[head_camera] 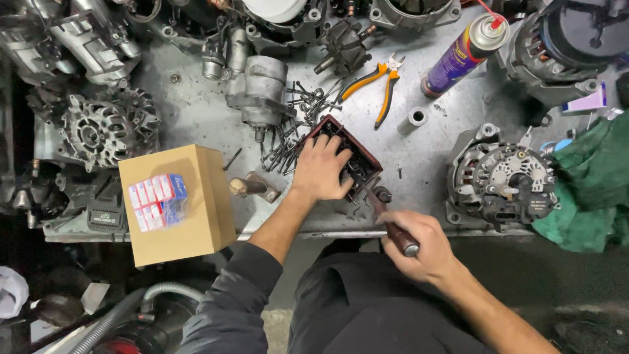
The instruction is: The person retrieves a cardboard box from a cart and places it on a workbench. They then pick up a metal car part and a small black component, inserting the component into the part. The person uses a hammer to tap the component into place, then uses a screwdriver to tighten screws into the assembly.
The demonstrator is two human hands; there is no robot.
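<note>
My left hand [322, 169] lies flat on a dark red square part [367, 157] with black fittings inside, pressing it onto the metal workbench [432, 151]. My right hand [419, 242] grips a screwdriver [393, 231] with a dark handle, its shaft angled up toward the near corner of the red part. A small black round piece [382, 194] sits beside the tip.
An alternator [504, 180] stands at the right beside a green rag [590, 183]. Orange-handled pliers [380, 82], a spray can [462, 56], a pile of long bolts [288, 141], a starter motor [259, 88] and a cardboard box [177, 203] surround the work. More alternator housings lie at left.
</note>
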